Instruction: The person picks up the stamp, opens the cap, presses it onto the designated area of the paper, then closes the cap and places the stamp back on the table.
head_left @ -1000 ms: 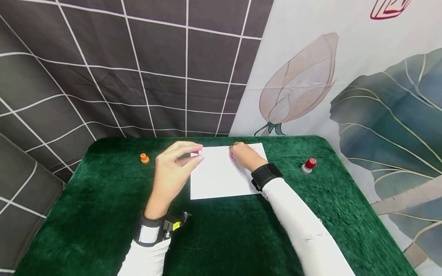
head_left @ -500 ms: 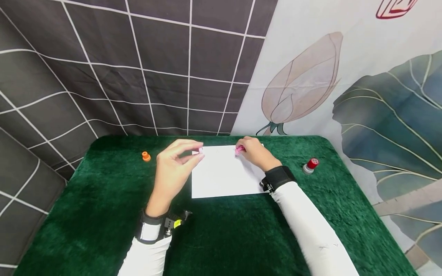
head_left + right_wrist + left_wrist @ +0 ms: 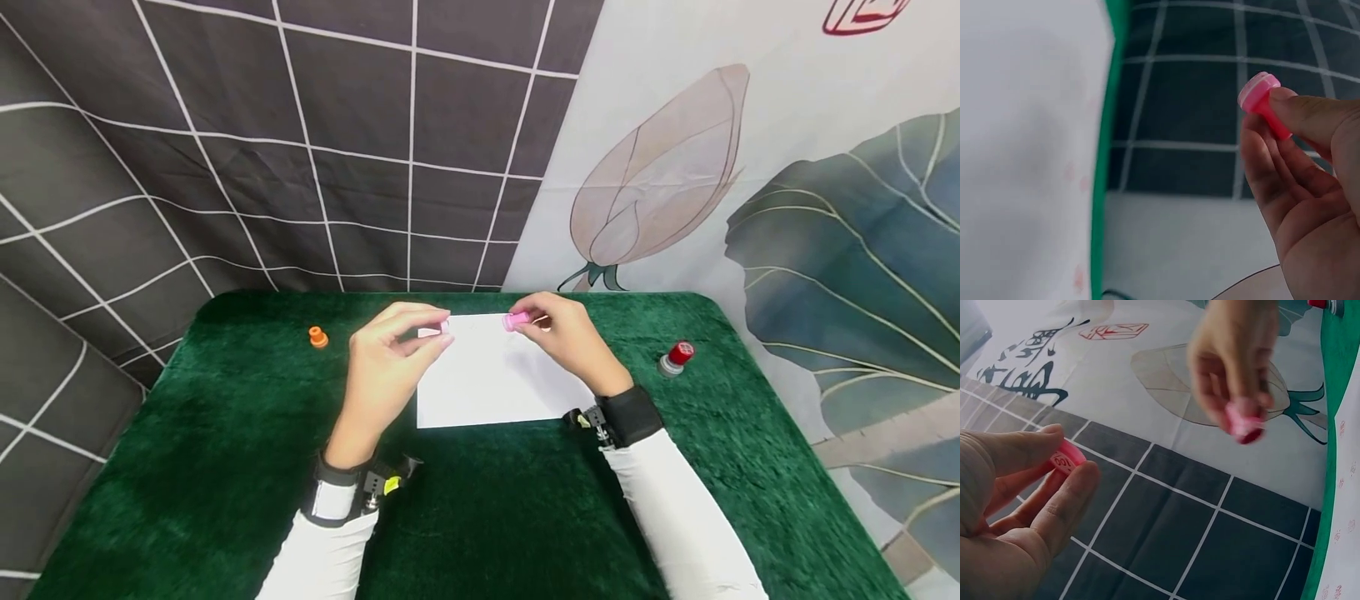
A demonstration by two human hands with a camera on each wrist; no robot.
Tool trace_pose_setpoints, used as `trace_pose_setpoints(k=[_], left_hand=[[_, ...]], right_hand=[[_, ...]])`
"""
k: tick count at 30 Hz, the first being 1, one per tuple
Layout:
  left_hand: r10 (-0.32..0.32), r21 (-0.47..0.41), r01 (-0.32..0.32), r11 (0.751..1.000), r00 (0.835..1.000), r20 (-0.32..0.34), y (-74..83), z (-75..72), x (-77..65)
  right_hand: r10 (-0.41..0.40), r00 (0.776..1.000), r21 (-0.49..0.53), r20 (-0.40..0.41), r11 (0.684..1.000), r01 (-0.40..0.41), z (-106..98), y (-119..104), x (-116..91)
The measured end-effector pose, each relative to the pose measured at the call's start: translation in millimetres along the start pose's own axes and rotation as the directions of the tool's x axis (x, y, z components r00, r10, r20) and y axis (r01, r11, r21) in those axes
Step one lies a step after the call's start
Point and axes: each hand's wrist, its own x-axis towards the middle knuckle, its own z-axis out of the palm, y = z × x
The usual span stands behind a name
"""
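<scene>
One pink piece [image 3: 1067, 456] tight between left fingers [image 3: 1071, 499], pink stamp [image 3: 1260, 99] likewise between right fingers [image 3: 1260, 156]

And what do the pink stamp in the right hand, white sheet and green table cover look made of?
Pink stamp: probably plastic, smooth and slightly shiny, with clean moulded edges.
White sheet: likely paper, matte, thin, straight-edged.
Green table cover: seemingly plush fabric, with mottled, uneven nap.

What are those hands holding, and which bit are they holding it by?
The right grip pinches a pink stamp by its narrow handle, the wide end sticking out. The left grip pinches a small pink piece by its edges.
</scene>
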Motion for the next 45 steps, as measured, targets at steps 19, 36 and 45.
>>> trace_pose_setpoints(k=[19, 36, 45], left_hand=[[0.057, -0.171, -0.047, 0.984, 0.997, 0.052, -3.4, 24.8, -4.2], [0.089, -0.185, -0.069, 0.98, 0.991, 0.103, -3.5, 27.4, -6.4], [0.089, -0.189, -0.068, 0.98, 0.991, 0.104, -1.2, 29.0, -7.1]], right_hand=[[-0.118, 0.979, 0.52, -0.166, 0.833, 0.189, -5.7, -63.6, -32.4], [-0.107, 0.981, 0.593, -0.164, 0.784, 0.184, 3.7, -68.2, -37.3], [-0.105, 0.979, 0.591, -0.173, 0.784, 0.189, 6.2, -71.9, -37.0]])
